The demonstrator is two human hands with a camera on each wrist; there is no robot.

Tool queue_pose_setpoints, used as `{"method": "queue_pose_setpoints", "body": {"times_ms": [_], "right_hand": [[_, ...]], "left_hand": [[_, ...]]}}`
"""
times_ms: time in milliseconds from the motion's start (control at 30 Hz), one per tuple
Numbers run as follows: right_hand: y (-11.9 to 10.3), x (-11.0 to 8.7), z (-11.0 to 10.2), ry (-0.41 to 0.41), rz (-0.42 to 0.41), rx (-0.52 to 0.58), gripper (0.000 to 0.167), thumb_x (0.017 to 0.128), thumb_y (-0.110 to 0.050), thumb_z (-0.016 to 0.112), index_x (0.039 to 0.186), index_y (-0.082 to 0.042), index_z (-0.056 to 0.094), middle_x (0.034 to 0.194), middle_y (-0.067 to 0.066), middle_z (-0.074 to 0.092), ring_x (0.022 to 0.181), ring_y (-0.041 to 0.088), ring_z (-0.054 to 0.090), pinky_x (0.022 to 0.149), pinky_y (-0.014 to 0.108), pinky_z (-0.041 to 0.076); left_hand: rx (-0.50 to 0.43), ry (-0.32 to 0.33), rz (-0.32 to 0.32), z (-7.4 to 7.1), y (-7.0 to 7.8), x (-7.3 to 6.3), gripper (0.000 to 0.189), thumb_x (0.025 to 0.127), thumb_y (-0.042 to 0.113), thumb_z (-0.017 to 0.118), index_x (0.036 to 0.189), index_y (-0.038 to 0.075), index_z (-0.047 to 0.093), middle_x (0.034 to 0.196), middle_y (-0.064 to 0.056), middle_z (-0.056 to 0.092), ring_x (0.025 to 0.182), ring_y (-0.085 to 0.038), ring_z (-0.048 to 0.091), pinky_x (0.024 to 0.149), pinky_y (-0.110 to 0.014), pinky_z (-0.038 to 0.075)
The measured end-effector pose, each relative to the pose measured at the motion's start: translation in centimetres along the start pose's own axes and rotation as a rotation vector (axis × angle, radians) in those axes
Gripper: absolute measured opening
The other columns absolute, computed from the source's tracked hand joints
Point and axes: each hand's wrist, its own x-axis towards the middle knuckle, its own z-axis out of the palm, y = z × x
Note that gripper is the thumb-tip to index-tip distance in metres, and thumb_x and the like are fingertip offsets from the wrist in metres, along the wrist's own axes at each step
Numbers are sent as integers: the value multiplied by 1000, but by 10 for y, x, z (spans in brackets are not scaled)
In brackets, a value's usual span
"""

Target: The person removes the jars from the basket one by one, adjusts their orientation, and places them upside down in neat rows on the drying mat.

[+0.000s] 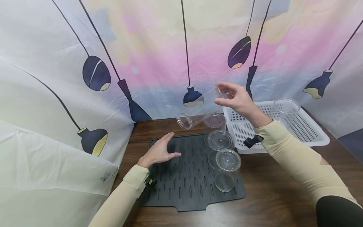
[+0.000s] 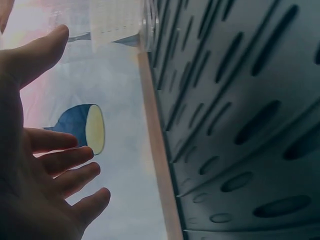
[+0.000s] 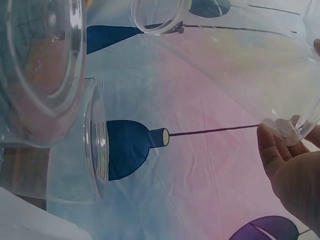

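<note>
My right hand (image 1: 237,98) grips a clear plastic cup (image 1: 202,105) by one end, fingers and thumb around its rim. The cup is tilted in the air, its other end pointing down and left. In the right wrist view the fingertips curl at the edge of the see-through wall. Over the left part of a dark drying mat (image 1: 187,195), my left hand (image 1: 158,151) is held with thumb and fingers spread, holding nothing. Three more clear cups stand bottom-up along the mat's right side: a near one (image 1: 227,170), a middle one (image 1: 221,142) and a far one (image 1: 214,121).
A white perforated basket (image 1: 312,143) stands on the wooden table (image 1: 272,189), right of the mat. Another clear cup (image 1: 286,110) is in its right part. Behind the table hangs a cloth (image 1: 158,47) printed with lamps.
</note>
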Motion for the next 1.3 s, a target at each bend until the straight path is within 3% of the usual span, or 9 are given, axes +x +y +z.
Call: {"method": "queue_pose_setpoints", "body": {"times_ms": [367,533,700,933,1300], "right_hand": [[-2,8,10,-84,-47,-195,64,79,-13,82,137,-9,56,129,10,60,114,25,58,93,18,47],[0,11,15,-112,-108,-278,64,76,-12,84,134,-5,58,123,12,61,109,20,58,98,30,48],[3,14,22,-153,-166,-355,64,73,-10,85,131,1,59,118,16,60,106,25,58,98,41,49],[9,16,30,-202,-193,-503,67,69,-24,89,128,-6,63,121,10,63,106,23,59,94,40,50],[18,15,51,-389,-183,-676,72,71,-39,85,132,-9,61,123,10,61,106,25,60,86,42,52]], "left_hand": [[83,-69,-17,15,-14,-8,99,80,59,72,152,4,32,160,-14,26,146,-32,28,110,-54,36],[128,-90,-22,23,-17,-11,99,79,60,72,151,4,35,159,-13,28,147,-30,26,111,-54,36],[171,-122,-27,30,-20,-14,100,78,63,71,151,4,35,159,-12,28,148,-29,25,111,-53,36],[194,-155,-58,37,-21,-18,100,77,63,72,151,5,36,159,-12,28,148,-28,25,111,-52,36],[240,-191,-50,46,-24,-17,102,77,64,71,151,4,35,159,-13,28,148,-29,23,116,-48,30]]}}
